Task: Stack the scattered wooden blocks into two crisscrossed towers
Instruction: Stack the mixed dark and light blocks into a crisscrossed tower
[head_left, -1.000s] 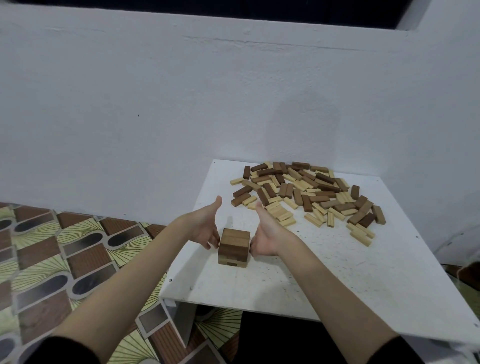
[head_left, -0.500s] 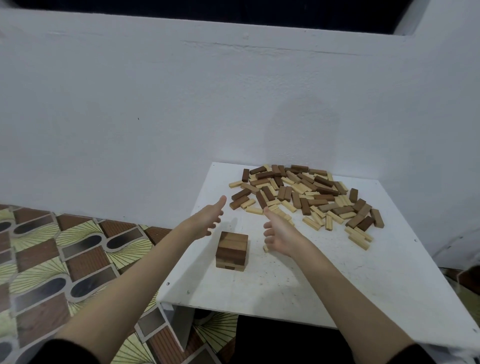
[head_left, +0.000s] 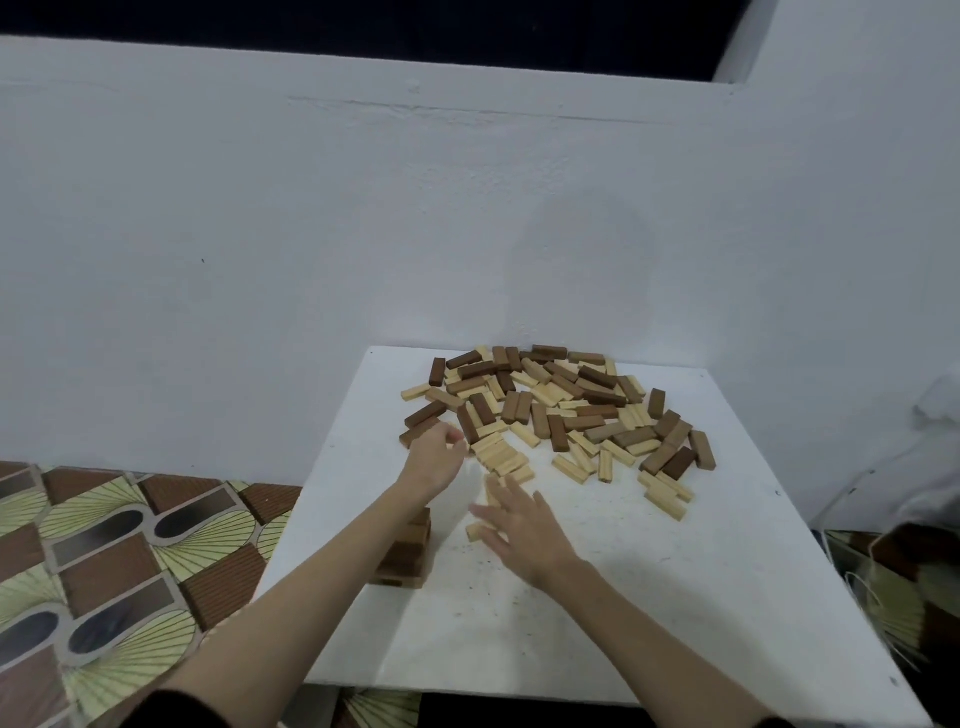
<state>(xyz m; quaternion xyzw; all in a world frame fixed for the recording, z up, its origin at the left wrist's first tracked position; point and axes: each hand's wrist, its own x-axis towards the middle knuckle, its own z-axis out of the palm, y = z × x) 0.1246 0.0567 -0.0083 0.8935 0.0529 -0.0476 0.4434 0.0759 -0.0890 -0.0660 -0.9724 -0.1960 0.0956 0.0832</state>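
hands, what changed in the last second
Both hands let go of the small tower and reached toward the scattered blocks. The left hand is now at the pile's near left edge, fingers curling; the right hand hovers open over loose light blocks. Tower and pile look unmoved.

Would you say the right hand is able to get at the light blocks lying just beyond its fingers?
Probably yes: the right hand is open over the table, and the light blocks lie just past its fingertips with nothing between.
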